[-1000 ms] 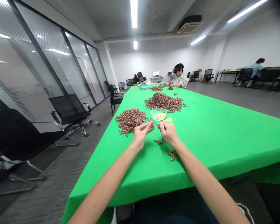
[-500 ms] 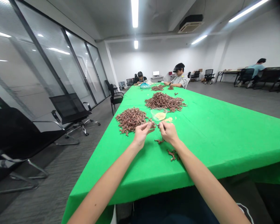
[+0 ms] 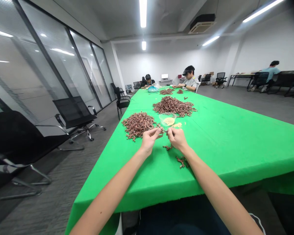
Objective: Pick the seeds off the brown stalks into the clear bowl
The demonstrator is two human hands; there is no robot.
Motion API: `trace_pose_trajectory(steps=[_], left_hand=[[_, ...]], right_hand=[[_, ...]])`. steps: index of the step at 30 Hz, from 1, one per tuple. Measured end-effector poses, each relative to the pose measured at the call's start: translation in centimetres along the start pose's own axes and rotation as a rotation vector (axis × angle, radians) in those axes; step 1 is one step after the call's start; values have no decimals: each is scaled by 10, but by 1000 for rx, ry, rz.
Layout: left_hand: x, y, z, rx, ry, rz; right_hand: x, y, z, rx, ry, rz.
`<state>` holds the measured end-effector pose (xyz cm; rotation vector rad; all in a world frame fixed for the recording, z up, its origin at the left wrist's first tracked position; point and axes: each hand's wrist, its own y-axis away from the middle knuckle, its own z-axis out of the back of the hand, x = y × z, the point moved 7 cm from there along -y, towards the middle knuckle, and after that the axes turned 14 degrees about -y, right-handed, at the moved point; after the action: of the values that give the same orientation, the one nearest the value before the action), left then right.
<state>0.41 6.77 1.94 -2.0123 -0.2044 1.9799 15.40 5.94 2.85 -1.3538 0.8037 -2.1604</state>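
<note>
My left hand (image 3: 150, 141) and my right hand (image 3: 177, 138) meet above the green-covered table, fingertips pinching a thin dried brown sprig (image 3: 163, 130) between them. Just past my fingers stands a clear glass bowl (image 3: 166, 119) holding pale grains, with a small spill of pale grains (image 3: 177, 125) beside it. A large heap of reddish-brown dried sprigs (image 3: 138, 125) lies left of my left hand. Another heap (image 3: 174, 106) lies beyond the bowl. Loose sprigs (image 3: 182, 162) lie near my right wrist, and a smaller bit (image 3: 168, 147) lies below my hands.
The green cloth (image 3: 222, 147) hangs over the table edges. Two seated people work at the far end, near smaller heaps and a blue bag (image 3: 152, 89). Black mesh chairs (image 3: 74, 111) stand along the glass wall on the left. Another person sits at a distant table.
My hands stay together on the sprig, with only slight finger movement. The whole view has shifted a little as my head moved.
</note>
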Motion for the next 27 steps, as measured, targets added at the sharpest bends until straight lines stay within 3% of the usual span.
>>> trace_pose_trajectory(steps=[12, 19, 27], left_hand=[[-9, -1, 7, -89, -156, -140], [-9, -1, 3, -65, -117, -103], [-4, -2, 11, -135, -84, -52]], right_hand=[[-1, 1, -2, -5, -147, -54], [3, 0, 2, -26, -198, -86], [-1, 1, 4, -46, -169, -59]])
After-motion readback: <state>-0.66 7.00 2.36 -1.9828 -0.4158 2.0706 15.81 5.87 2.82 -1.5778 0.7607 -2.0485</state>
